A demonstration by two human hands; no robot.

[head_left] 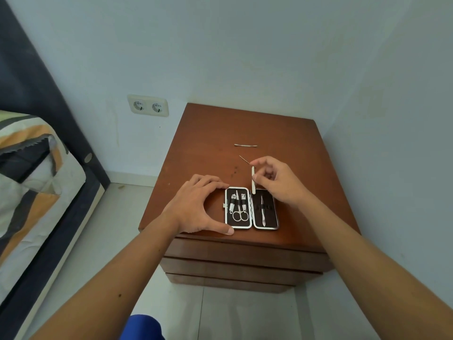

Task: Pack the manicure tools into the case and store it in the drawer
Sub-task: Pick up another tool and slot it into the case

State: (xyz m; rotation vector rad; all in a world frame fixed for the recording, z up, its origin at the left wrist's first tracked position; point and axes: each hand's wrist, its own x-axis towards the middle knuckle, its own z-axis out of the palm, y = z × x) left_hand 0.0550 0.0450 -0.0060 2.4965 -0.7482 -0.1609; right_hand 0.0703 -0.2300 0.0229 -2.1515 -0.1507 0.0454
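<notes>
On smooth brown wooden counter (282, 143), near edge: open rectangular case (251, 208), dark lining, chrome rim. Left hand (196, 207) fingers spread wide, bracing it. Right hand (277, 180) fingers pinching slim white file (253, 180).

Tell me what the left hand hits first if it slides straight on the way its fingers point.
The left hand points right, its fingers already bracketing the open case on the nightstand. It would likely push the case's left edge first, though actual contact is hard to judge.
</notes>
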